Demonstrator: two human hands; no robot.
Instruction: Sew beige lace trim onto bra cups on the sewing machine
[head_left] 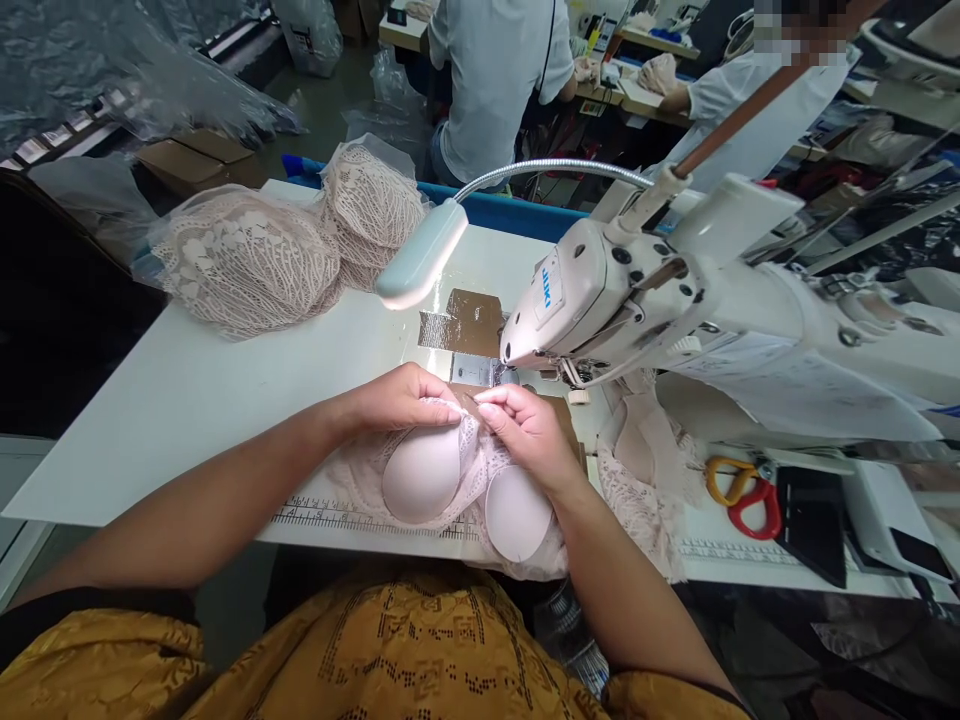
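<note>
A pale pink lace bra (422,474) with smooth moulded cups lies at the table's front edge, its lower part hanging slightly over. My left hand (409,398) pinches the lace top of the bra between thumb and fingers. Just to the right, my right hand (525,425) is closed on the bra's lace near the middle, fingertips close to my left ones. Both hands are just in front of the needle area of a white sewing machine (592,290). The exact bit of fabric between the fingertips is partly hidden.
Stacked lace bra pieces (255,255) sit at the back left. A lamp (424,255) on a bendable arm hangs over the table (225,400). More lace (637,470) lies right of my right hand, then scissors (742,490) and a black flat object (810,520). People work beyond.
</note>
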